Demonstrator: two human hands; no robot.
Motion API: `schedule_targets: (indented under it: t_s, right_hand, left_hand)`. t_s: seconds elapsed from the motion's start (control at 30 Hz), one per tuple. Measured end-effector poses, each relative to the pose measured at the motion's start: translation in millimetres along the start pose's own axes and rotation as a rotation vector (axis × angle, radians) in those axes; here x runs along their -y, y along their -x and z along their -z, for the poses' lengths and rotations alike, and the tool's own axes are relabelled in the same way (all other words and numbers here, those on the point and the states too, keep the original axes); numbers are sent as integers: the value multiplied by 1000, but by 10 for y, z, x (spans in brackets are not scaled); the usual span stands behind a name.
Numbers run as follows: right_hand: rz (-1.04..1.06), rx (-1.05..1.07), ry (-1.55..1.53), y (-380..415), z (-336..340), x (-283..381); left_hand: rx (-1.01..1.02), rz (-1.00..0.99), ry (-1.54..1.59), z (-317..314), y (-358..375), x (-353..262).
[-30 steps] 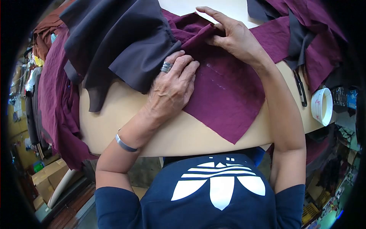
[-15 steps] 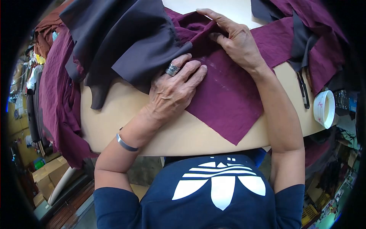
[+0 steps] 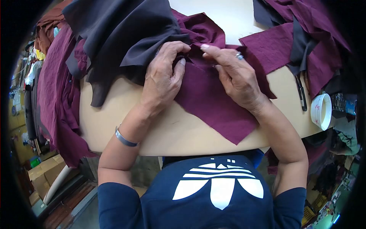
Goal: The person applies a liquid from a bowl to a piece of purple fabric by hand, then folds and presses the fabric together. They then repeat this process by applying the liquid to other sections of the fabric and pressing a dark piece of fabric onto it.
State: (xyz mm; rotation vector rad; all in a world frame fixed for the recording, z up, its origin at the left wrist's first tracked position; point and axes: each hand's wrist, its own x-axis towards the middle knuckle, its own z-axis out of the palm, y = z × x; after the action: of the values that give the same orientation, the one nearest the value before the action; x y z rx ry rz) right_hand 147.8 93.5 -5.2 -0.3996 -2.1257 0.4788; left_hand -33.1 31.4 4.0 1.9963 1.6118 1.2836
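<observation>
A maroon cloth (image 3: 221,110) lies on the table with one pointed corner toward me. At its upper left it meets a dark grey cloth (image 3: 122,38), which spreads in folds. My left hand (image 3: 162,78) is closed on the dark grey cloth's edge where the two fabrics meet, thumb and forefinger close together. Just right of that spot, my right hand (image 3: 240,78) is over the maroon cloth, its thumb and fingers apart. Its fingertips are near the cloth's upper edge; whether they touch it is hard to see.
The pale table (image 3: 126,126) has a curved front edge. On the right are more maroon cloth (image 3: 267,45), a black pen (image 3: 301,93) and a white bowl (image 3: 321,110). Maroon fabric (image 3: 57,91) hangs over the left side. Cardboard boxes (image 3: 47,171) stand below on the left.
My right hand has let go of the lifted maroon fold and come down toward my left hand. My left hand has turned and gathered the dark grey cloth's edge between its fingers.
</observation>
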Motion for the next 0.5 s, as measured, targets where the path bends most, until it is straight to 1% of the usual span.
schedule_targets:
  t_s: [0.03, 0.07, 0.17, 0.2, 0.23, 0.3, 0.4, 0.43, 0.5]
  right_hand:
    - [12, -33, 26, 10, 14, -9]
    - [61, -73, 173, 33, 21, -28]
    - [173, -35, 283, 46, 105, 64]
    - [237, 56, 286, 76, 85, 73]
    - [237, 182, 267, 75, 82, 132]
    - [149, 234, 224, 63, 1, 116]
    - [119, 298, 311, 70, -36, 70]
    - [115, 319, 315, 66, -35, 77]
    - [107, 360, 321, 53, -24, 89]
  left_hand:
    - [8, -8, -33, 9, 2, 9]
    - [18, -16, -66, 16, 7, 12]
    - [38, 2, -80, 29, 5, -2]
    - [41, -16, -104, 27, -1, 4]
    - [45, -33, -128, 24, -9, 20]
    - [56, -52, -213, 37, -19, 28]
    - [63, -77, -401, 64, -99, 40]
    - [63, -118, -489, 91, -152, 79]
    - [-9, -294, -712, 141, -325, 118]
